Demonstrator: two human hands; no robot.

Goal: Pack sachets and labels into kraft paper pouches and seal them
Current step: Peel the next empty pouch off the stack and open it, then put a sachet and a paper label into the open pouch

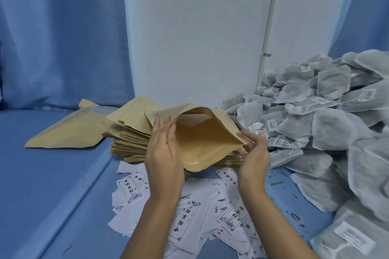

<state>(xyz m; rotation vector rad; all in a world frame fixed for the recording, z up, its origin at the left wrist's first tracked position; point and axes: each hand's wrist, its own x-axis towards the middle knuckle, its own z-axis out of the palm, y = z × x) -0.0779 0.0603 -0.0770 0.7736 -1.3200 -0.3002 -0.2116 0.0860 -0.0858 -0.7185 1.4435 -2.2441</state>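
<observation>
We hold the kraft pouch mouth-open above the pouch stack: left hand pinches the left lip, right hand pinches the right corner. Risk: releasing right for sachets likely lets the mouth collapse shut.

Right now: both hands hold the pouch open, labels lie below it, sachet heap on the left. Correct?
Not quite. The sachet heap is on the right, not the left, as the head view shows. The rest stands: left hand and right hand hold the pouch open, labels below it.
</observation>
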